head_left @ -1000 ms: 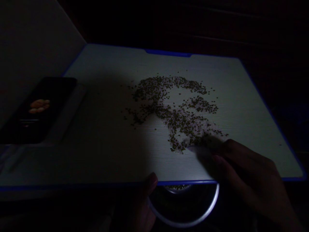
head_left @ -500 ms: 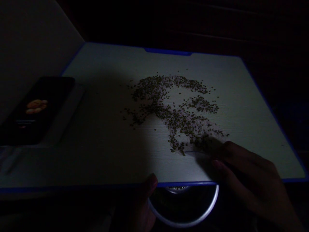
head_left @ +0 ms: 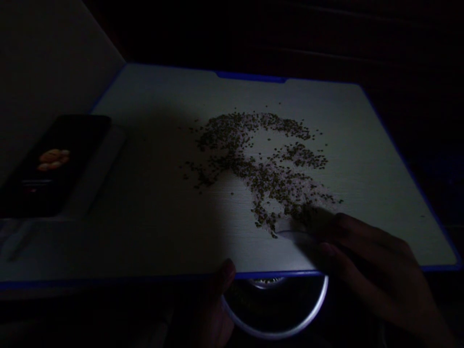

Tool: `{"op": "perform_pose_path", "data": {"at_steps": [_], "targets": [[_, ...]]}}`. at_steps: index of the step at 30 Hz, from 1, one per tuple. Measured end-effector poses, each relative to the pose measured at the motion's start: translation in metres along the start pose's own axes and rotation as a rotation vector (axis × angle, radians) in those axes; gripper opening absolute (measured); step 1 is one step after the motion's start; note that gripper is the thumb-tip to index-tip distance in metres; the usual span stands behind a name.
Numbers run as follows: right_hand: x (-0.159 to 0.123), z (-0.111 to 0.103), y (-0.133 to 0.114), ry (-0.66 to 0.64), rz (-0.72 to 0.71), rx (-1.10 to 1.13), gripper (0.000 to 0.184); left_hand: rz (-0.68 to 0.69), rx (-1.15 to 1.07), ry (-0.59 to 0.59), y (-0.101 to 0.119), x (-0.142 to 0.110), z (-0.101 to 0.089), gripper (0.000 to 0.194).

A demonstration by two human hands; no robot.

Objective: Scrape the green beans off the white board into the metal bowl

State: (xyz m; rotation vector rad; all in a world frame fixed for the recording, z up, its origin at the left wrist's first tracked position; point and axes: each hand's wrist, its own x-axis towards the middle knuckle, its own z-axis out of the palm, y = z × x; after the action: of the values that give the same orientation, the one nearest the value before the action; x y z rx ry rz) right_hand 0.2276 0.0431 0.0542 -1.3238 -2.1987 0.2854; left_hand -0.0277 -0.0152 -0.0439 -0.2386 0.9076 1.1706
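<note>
Small dark seeds or grains (head_left: 270, 183) lie scattered in a curved patch on a pale folding tabletop (head_left: 174, 232) with blue edging. My right hand (head_left: 377, 266) is closed, thumb and fingers pinched low over the near right part of the seeds. A thin, pale-edged piece (head_left: 290, 235) reaches left from the fingertips along the tabletop; its kind is lost in shadow. At the near edge, my left hand (head_left: 221, 309) is at the left side of a round metal bowl (head_left: 282, 334), thumb up by the blue edge. Its fingers are hidden. More seeds show inside the bowl.
A phone (head_left: 54, 193) with a lit picture on its black screen leans on a pale block-like object (head_left: 97, 179) at the left. A pale wall (head_left: 43, 53) rises at the far left. The surroundings are very dark.
My right hand and the thin piece have shifted very slightly toward me, drawing a few seeds at the near edge of the patch along. My left hand and the bowl look nearly still.
</note>
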Motion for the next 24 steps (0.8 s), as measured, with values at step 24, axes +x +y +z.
{"op": "perform_pose_path", "data": {"at_steps": [24], "targets": [[-0.007,-0.004,0.0,-0.094,-0.205,0.117,0.021,-0.068,-0.006,-0.059,0.001,0.0,0.007,0.005]]}}
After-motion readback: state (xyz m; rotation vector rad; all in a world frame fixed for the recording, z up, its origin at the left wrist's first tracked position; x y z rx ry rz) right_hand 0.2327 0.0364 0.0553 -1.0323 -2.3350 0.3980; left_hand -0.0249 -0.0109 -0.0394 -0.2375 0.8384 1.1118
